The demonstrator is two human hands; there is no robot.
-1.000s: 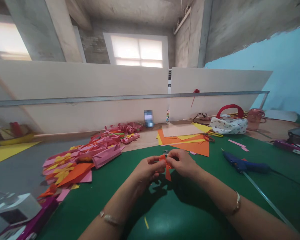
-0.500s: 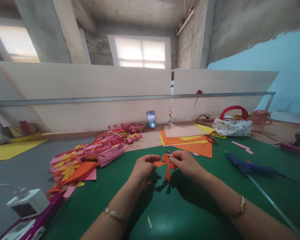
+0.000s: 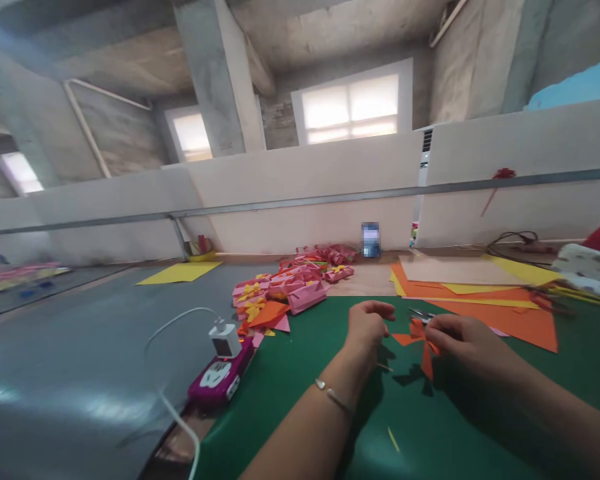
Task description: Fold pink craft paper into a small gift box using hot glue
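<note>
Pinching the orange paper flower (image 3: pixel 422 337) above the green mat (image 3: pixel 300 393), the right hand (image 3: pixel 464 341) clamps one side; the left hand (image 3: pixel 364 328) hangs nearby, thumb and forefinger seemingly apart.

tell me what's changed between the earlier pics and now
The left hand has let go of the orange paper piece and drawn away to the left; the right hand alone now pinches it, with its strips spread apart. The view has swung left, taking the blue glue gun out of frame. The pink paper pile and the phone stay where they were.
</note>
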